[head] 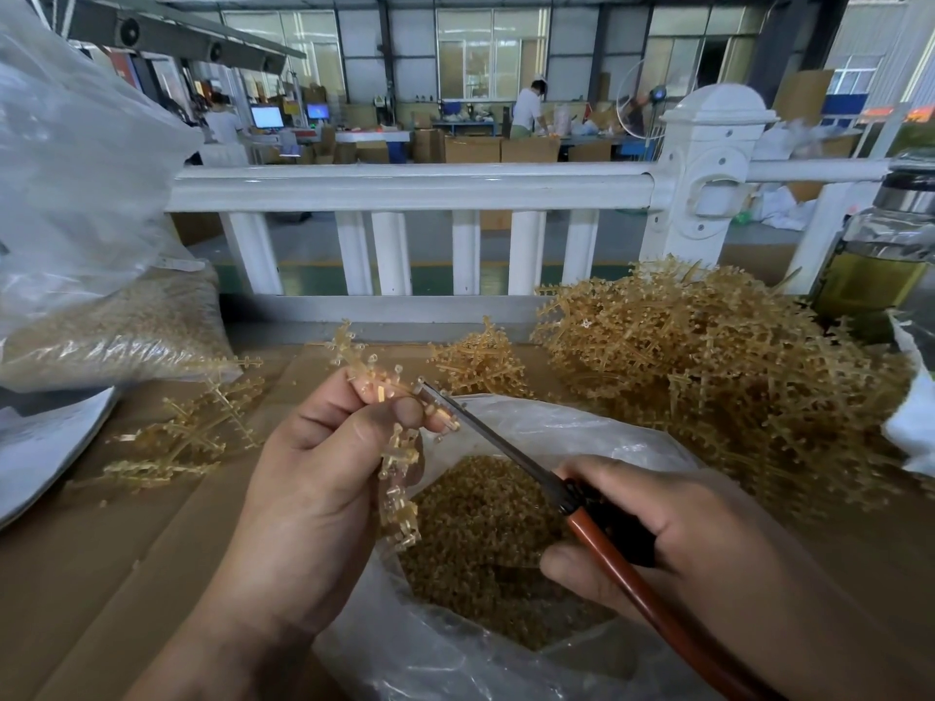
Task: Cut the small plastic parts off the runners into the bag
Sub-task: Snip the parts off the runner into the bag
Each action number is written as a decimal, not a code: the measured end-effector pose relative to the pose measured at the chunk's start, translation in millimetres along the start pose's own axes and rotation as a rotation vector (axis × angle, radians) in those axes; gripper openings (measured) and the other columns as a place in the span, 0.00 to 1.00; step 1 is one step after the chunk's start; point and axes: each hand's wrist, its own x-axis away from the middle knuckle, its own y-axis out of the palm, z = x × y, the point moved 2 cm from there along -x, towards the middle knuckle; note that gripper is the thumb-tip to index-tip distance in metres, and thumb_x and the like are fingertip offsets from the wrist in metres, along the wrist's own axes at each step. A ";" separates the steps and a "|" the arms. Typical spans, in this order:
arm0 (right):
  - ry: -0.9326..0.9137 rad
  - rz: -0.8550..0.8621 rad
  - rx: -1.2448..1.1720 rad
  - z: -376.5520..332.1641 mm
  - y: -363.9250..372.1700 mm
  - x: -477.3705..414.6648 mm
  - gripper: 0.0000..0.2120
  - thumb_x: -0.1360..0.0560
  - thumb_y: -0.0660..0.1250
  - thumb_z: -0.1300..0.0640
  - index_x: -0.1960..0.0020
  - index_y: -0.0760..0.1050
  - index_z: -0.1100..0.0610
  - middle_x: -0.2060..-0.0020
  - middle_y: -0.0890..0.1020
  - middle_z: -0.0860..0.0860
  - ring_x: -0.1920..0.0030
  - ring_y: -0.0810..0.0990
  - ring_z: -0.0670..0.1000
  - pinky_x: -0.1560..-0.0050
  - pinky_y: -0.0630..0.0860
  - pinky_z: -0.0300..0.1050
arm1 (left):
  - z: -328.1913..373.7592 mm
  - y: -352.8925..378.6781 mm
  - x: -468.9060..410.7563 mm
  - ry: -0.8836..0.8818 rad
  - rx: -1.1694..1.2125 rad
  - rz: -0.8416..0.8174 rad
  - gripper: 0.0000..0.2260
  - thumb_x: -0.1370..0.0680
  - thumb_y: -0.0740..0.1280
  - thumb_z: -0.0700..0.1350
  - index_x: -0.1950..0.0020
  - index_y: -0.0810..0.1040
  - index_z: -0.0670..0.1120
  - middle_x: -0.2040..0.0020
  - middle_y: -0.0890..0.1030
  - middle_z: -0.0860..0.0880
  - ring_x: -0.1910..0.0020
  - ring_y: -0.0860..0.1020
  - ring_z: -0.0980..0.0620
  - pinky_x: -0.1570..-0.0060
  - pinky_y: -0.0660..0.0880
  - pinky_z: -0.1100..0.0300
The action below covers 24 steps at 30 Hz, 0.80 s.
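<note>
My left hand point(324, 478) pinches an amber plastic runner point(399, 473) between thumb and fingers, its branches with small parts hanging over the bag. My right hand point(673, 543) grips scissors point(506, 447) with red-brown handles; the dark blades point up-left and their tips touch the runner by my left thumb. Below both hands lies an open clear plastic bag point(531, 432) holding a heap of small amber parts point(485, 538).
A big pile of uncut amber runners point(708, 366) lies right, a small clump point(478, 359) at centre, bare runners point(187, 437) left on the cardboard top point(101, 574). A full bag of parts point(116, 336) stands left, a glass bottle point(880, 265) far right, a white railing point(405, 187) behind.
</note>
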 end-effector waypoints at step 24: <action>-0.025 0.006 0.010 3.3 1.3 -0.8 0.32 0.38 0.56 0.18 0.40 0.70 0.32 0.59 0.81 0.33 0.60 0.81 0.35 0.62 0.75 0.35 | 1.4 -0.2 0.2 -0.025 -0.035 0.029 0.09 0.27 0.66 0.40 0.66 0.81 0.50 0.66 0.80 0.51 0.73 0.72 0.58 0.71 0.70 0.68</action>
